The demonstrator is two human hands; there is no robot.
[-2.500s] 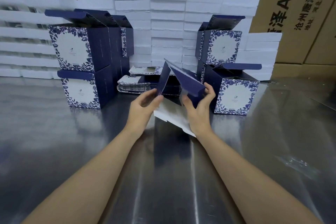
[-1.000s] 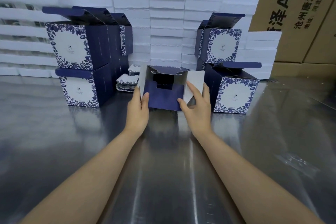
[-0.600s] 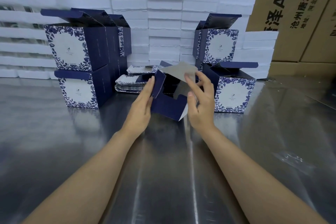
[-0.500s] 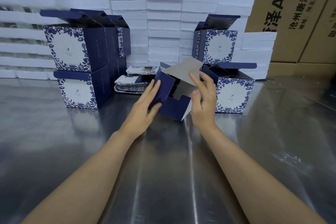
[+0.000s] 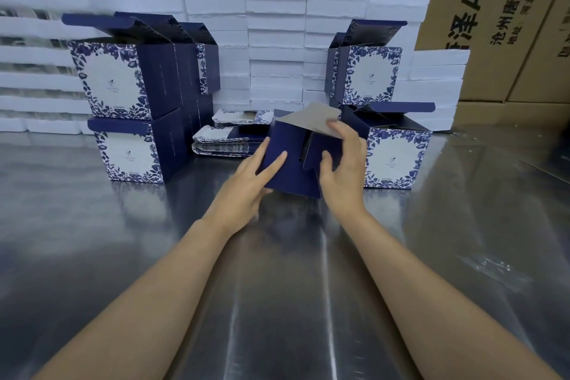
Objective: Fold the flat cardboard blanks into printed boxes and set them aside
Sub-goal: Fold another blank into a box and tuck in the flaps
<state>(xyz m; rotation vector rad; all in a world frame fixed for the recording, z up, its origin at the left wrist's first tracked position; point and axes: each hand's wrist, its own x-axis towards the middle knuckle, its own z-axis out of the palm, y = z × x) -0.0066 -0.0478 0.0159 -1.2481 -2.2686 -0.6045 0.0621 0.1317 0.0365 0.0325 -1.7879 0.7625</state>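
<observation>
My two arms are reaching out over the shiny metal table (image 5: 123, 256), and between my hands I am holding the blue box (image 5: 290, 160) I am folding, just off the table at 12 o'clock. A moment ago its blue flap was sticking out to the left; now it is lying down flat under my left hand (image 5: 246, 185), whose fingers are pressing straight on it. My right hand (image 5: 342, 170) is curling round the right side, thumb on the front and fingertips up on the grey flap (image 5: 311, 120) that is still standing open. So I think the bottom is nearly closed, and that grey flap is next. Just behind the box, at 11 o'clock, the flat blanks (image 5: 228, 145) are waiting in a pile. Finished boxes (image 5: 123, 114) are standing stacked at 10 o'clock, and more (image 5: 391, 157) at 1 o'clock. Farther back, white foam trays (image 5: 274, 40) are making a wall, and big brown cartons (image 5: 493, 25) are rising behind them.
</observation>
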